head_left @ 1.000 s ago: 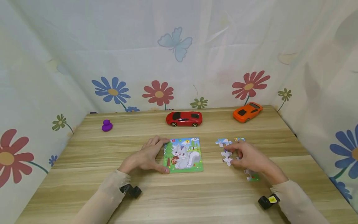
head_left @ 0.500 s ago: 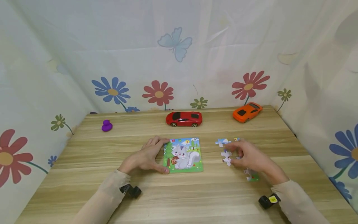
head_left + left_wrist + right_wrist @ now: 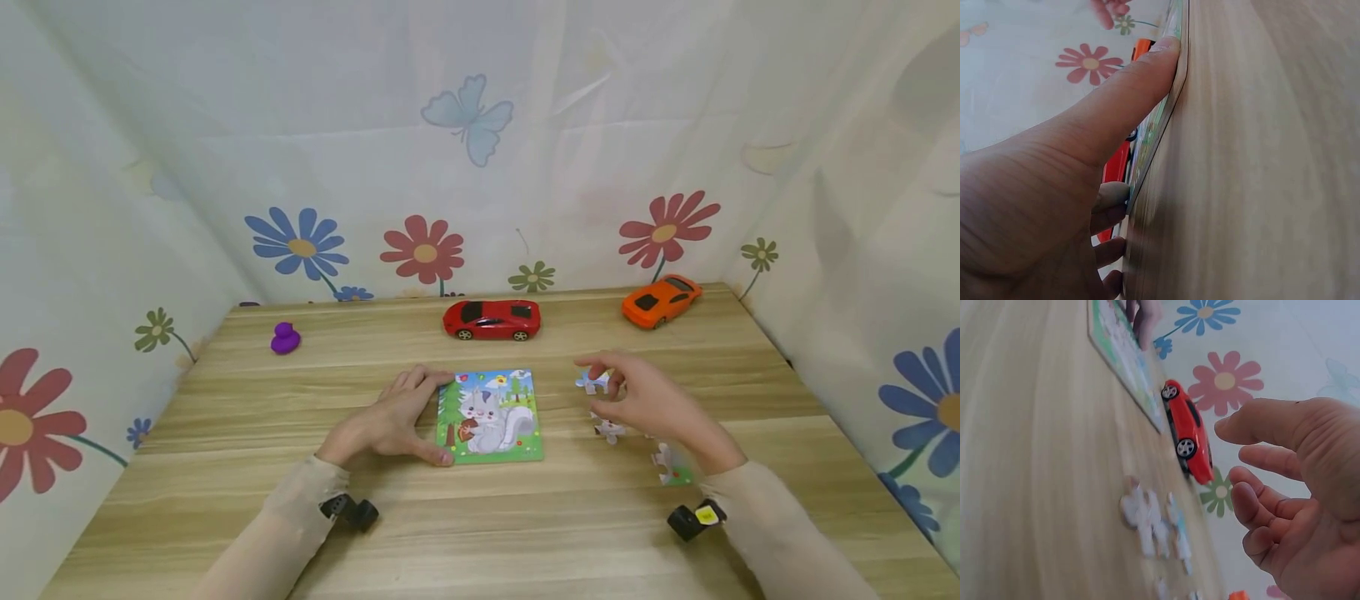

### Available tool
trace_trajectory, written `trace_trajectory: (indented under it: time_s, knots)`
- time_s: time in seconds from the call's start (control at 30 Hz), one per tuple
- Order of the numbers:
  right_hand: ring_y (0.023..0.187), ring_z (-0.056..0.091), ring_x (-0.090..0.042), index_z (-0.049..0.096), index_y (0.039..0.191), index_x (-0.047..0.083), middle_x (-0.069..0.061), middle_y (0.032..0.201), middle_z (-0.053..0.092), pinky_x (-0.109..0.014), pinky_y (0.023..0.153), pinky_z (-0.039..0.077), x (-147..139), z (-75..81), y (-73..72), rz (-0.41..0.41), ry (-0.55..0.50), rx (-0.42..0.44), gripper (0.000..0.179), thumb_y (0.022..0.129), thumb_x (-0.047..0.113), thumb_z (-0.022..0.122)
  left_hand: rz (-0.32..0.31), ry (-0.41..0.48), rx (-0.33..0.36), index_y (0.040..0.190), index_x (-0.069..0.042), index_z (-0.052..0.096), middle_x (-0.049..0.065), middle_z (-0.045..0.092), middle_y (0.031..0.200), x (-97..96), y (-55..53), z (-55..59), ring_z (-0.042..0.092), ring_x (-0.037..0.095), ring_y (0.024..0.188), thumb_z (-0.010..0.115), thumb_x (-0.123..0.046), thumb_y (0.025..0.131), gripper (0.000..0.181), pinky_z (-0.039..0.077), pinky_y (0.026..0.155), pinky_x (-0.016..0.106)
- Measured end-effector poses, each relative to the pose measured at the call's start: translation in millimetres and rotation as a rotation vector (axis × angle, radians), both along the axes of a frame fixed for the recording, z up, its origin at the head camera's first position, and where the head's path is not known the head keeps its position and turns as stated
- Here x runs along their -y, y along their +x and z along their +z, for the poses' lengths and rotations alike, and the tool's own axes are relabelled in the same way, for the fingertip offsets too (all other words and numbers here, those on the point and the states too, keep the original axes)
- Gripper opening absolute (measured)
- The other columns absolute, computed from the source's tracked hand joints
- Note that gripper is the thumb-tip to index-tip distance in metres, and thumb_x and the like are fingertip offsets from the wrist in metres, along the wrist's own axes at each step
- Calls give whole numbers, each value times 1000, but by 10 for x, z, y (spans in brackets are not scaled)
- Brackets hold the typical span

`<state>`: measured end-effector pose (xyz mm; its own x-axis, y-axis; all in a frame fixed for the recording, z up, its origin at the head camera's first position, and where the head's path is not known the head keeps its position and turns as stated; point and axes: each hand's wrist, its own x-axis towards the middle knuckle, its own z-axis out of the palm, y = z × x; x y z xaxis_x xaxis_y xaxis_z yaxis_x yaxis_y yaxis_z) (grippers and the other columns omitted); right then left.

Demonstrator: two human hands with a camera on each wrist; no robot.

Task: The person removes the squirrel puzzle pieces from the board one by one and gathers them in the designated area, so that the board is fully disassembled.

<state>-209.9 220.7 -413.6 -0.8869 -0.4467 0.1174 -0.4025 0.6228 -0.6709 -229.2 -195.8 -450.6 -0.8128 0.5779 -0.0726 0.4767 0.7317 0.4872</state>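
A square puzzle [image 3: 491,421] with a grey squirrel picture lies flat on the table. My left hand [image 3: 384,423] rests along its left side, thumb pressed on the near corner and a finger at the far corner. Over loose jigsaw pieces to the right of the puzzle hovers my right hand [image 3: 654,404], fingers loosely bent and nothing between them. Below that hand show a grey and white piece [image 3: 611,432], a blue sky piece [image 3: 589,383] and a green-cornered piece [image 3: 677,476]. The right wrist view shows the thumb and fingers [image 3: 1272,428] apart, above the table. The hand hides some pieces.
Behind the puzzle stands a red toy car [image 3: 491,320]. An orange toy car [image 3: 662,302] is at the back right and a purple rubber duck [image 3: 285,338] at the back left. Flowered curtains [image 3: 315,150] enclose the wooden table [image 3: 480,533] at the back and sides.
My right hand has lifted off the loose pieces and moved slightly left and away from me, its thumb and fingers now raised over them. The left hand and the squirrel puzzle stay put.
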Motion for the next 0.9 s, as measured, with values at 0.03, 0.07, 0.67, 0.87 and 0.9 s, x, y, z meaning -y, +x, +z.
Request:
trace_trajectory:
  time_s: [0.03,0.07,0.67,0.87,0.9]
  knots:
    - [86,60,-19,67,152,7,-15,121,71,-26,68,52,37,22,-14,7,-6,-9,60,95,2,85,1,0,-1,172,-10,35,12,40,164,0,-2,-3,37,34,149,99,-65,75,129,32,128,64]
    - [86,61,-19,67,151,7,-16,121,71,-27,68,52,74,43,-27,11,-12,-14,59,95,2,85,2,1,-2,172,-10,35,12,40,165,-1,-5,-5,37,34,149,99,-65,75,129,31,128,64]
    - [85,65,-18,70,148,13,-7,119,76,-28,65,51,599,192,-86,77,-97,-14,57,94,7,88,14,-17,20,172,-12,35,11,39,164,-10,1,-4,36,33,149,99,-65,75,129,32,128,63]
    - [82,65,-16,70,148,13,-3,118,75,-27,65,51,772,177,-70,113,-105,15,57,94,11,90,14,-14,16,172,-11,35,10,39,165,-4,8,-26,36,33,150,99,-66,75,128,31,128,64]
    - [82,65,-16,70,148,12,-5,118,75,-27,65,51,786,172,-68,117,-105,19,57,94,10,90,12,-14,13,172,-11,35,10,39,165,-6,5,-23,36,33,150,99,-66,75,128,31,128,64]
